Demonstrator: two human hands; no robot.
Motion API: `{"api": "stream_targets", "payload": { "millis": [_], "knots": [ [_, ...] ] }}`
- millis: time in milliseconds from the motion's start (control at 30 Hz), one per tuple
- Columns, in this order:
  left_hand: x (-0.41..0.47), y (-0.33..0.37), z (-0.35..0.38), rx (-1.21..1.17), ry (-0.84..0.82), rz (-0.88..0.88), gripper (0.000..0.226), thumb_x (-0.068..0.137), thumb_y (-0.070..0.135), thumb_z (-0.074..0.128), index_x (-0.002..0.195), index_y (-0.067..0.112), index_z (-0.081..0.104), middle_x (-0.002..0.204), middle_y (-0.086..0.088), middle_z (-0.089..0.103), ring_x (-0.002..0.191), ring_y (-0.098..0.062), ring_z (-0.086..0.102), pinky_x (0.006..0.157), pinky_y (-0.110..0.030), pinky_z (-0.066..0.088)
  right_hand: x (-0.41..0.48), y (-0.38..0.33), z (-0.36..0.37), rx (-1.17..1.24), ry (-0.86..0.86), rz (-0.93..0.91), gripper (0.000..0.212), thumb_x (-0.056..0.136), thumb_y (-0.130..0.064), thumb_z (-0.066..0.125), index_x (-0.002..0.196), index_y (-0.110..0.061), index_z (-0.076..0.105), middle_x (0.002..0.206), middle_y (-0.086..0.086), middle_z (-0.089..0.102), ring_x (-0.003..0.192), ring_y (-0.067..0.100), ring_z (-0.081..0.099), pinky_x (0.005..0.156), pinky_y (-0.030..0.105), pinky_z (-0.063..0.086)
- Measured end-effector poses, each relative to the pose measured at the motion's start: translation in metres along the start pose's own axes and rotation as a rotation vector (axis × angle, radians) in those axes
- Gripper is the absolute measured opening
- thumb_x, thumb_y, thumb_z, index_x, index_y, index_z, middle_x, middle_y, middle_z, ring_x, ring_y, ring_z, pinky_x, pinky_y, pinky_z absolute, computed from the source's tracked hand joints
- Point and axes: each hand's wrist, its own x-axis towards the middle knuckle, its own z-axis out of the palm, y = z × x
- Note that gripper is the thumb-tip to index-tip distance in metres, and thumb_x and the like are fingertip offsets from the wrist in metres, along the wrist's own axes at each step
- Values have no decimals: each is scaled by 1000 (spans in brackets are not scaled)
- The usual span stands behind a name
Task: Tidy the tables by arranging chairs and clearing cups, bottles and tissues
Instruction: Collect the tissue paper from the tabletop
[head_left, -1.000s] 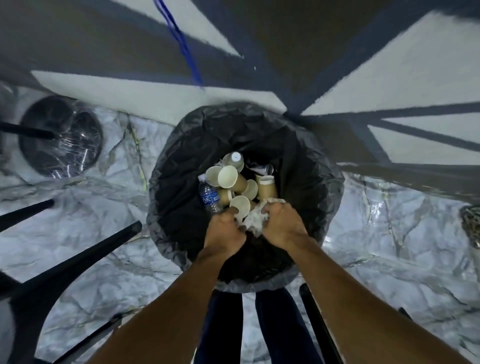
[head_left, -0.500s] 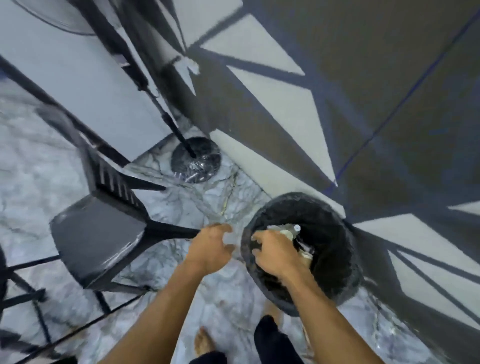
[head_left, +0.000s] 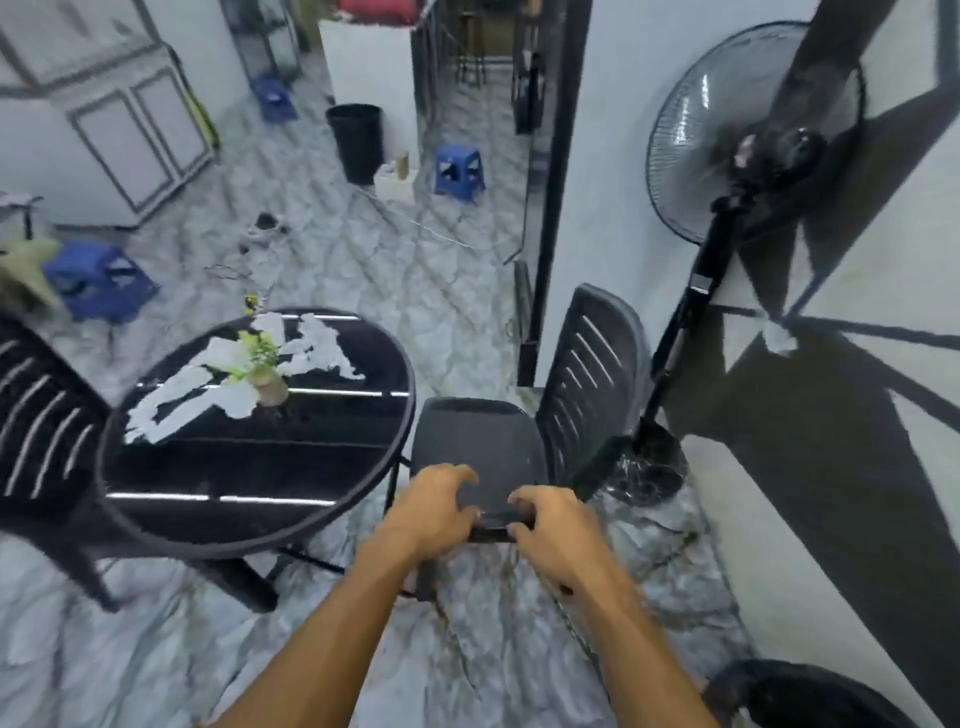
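Far L of the grip: another black chair, then a round black table w/ a small potted plant on it; the table rim is just beside the held seat. L hand & R hand are side by side on the near edge of the chair seat. Fingers curled over the top, thumbs at the front lip, both gripping. Backrest is R of the grip. Further R: standing fan by the wall, black bin low R.
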Motion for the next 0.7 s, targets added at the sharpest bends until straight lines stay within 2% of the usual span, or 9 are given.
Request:
{"api": "stream_targets", "payload": {
  "millis": [100,200,333,467,700],
  "knots": [
    [-10,-46,-43,-41,71,-107,42,82,37,67,123,27,61,119,3,64,110,-20,60,92,-38,51,33,-57,14,-4,-48,-110,39,87,-32,68,125,-28,64,124,-8,66,115,13,60,95,31,50],
    [-15,-84,-75,-85,132,-192,40,77,38,64,116,30,63,109,7,64,101,-17,61,88,-40,54,66,-105,23,-22,-82,-227,30,87,-27,66,117,-23,67,117,-4,68,112,16,62,94,34,51],
    [-10,-124,-104,-97,234,-287,47,81,32,67,127,25,62,123,7,63,114,-13,58,98,-32,49,115,-156,36,-30,-136,-343,38,86,-25,66,124,-27,65,124,-4,65,117,16,58,99,32,48],
    [4,-160,-126,-86,325,-394,47,86,34,69,131,26,59,127,9,61,118,-13,54,102,-33,46,167,-199,48,-2,-204,-429,38,86,-27,69,124,-27,65,123,-5,66,115,16,59,101,35,48],
    [30,-203,-166,-159,492,-578,39,81,36,70,119,33,63,114,14,63,105,-7,57,95,-32,49,237,-267,66,-21,-325,-598,36,87,-27,67,123,-25,65,122,-5,65,116,17,58,99,33,47]
  ]
}}
